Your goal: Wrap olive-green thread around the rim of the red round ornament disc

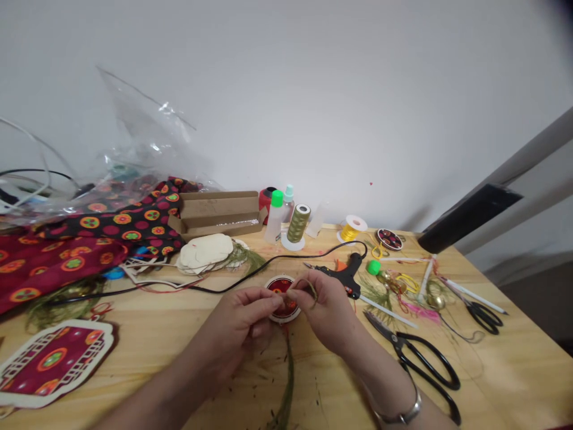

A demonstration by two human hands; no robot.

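Note:
A small round red ornament (282, 285) with a white rim lies on the wooden table (492, 370) between my hands. My left hand (244, 325) is closed, its fingertips pinching at the ornament's left side. My right hand (324, 310) is closed too, pinching a thin green strand (308, 286) that loops over the ornament. A green feather stalk (286, 382) trails from under my hands toward the table's front edge.
A black glue gun (347, 275) lies just right of my hands, its cable running left. Large black scissors (416, 355) and smaller ones (481, 310) lie right. Thread spools (298, 224), bottles (275, 216), a cardboard box (219, 214), patterned red fabric (67, 251) and a cut-out panel (51, 361) fill the back and left.

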